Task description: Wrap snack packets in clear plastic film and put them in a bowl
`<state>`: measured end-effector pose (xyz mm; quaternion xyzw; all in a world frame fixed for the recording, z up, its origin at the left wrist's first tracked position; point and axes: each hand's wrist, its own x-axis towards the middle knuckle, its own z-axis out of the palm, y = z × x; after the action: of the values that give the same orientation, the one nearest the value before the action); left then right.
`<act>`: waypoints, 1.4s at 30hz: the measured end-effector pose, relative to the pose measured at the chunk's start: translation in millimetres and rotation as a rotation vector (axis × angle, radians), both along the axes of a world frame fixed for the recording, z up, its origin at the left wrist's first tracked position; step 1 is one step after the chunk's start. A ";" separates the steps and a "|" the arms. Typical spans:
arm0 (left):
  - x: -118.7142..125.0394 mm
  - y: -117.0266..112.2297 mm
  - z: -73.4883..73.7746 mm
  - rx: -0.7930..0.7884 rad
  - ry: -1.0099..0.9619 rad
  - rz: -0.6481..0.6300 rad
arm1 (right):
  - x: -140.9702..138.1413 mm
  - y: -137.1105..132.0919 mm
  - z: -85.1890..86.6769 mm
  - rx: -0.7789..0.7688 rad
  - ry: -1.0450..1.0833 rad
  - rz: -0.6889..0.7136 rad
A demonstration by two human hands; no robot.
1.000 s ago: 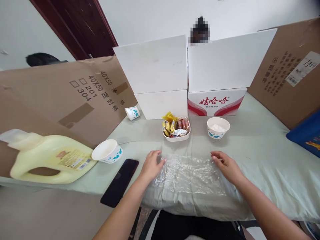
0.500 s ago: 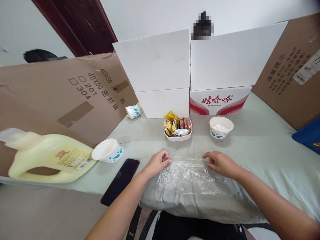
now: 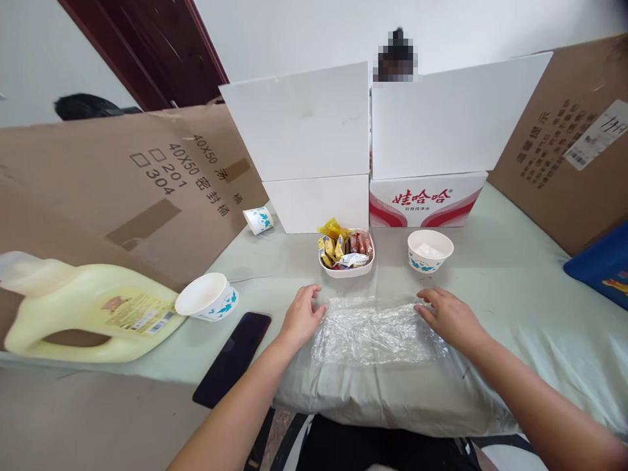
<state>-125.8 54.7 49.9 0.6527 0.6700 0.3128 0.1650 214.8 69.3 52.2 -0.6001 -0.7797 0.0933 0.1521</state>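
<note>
A crinkled clear plastic bag [image 3: 375,332] lies flat on the cloth-covered table in front of me. My left hand [image 3: 303,315] is at its upper left corner, fingers apart and holding nothing. At the upper right corner my right hand [image 3: 449,315] is open too, with thumb and fingers spread by the plastic's edge. Beyond the bag stands a white bowl [image 3: 346,271] of wrapped snacks [image 3: 343,248]. To its right is a paper bowl [image 3: 426,263] with a leaf pattern and something white and crumpled inside.
On the left lie a dark phone [image 3: 233,358], a tilted paper bowl [image 3: 209,297], a tipped paper cup [image 3: 258,220] and a yellow jug [image 3: 88,314]. White boxes [image 3: 314,131] and brown cardboard [image 3: 196,196] wall the table. A blue object [image 3: 601,268] sits right; a person's head [image 3: 396,55] shows behind.
Both hands have let go of the bag's top edge and moved apart, with fingers opening. The plastic now lies flatter and more spread out.
</note>
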 end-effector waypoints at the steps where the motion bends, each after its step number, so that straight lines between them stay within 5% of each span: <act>1: 0.1 -1.2 0.8 0.023 0.022 0.029 | -0.4 -1.3 -1.8 -0.028 -0.020 -0.011; 9: -7.8 -9.6 -7.1 -0.140 -0.183 -0.001 | 0.2 -4.4 -9.3 -0.062 0.033 0.003; 21: -5.4 -13.8 2.9 -0.081 -0.141 0.030 | 0.1 1.4 -13.5 0.077 0.118 0.080; 25: -1.2 -13.1 -2.5 -0.072 -0.167 0.063 | -4.0 9.8 -15.9 0.078 0.060 0.198; 34: 1.8 -20.0 -19.5 0.047 -0.201 -0.004 | -1.8 13.1 -14.8 0.066 0.101 0.184; 37: 1.9 -23.5 -22.2 0.109 -0.184 -0.004 | -0.9 8.9 -11.1 0.095 0.140 0.128; 42: -5.4 -18.8 -23.6 0.204 -0.039 0.071 | 5.4 -9.6 -1.4 -0.072 -0.016 -0.210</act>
<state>-131.2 35.8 26.3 0.6358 0.6540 0.3978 0.0996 220.2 59.7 50.8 -0.6842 -0.7100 0.1001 0.1333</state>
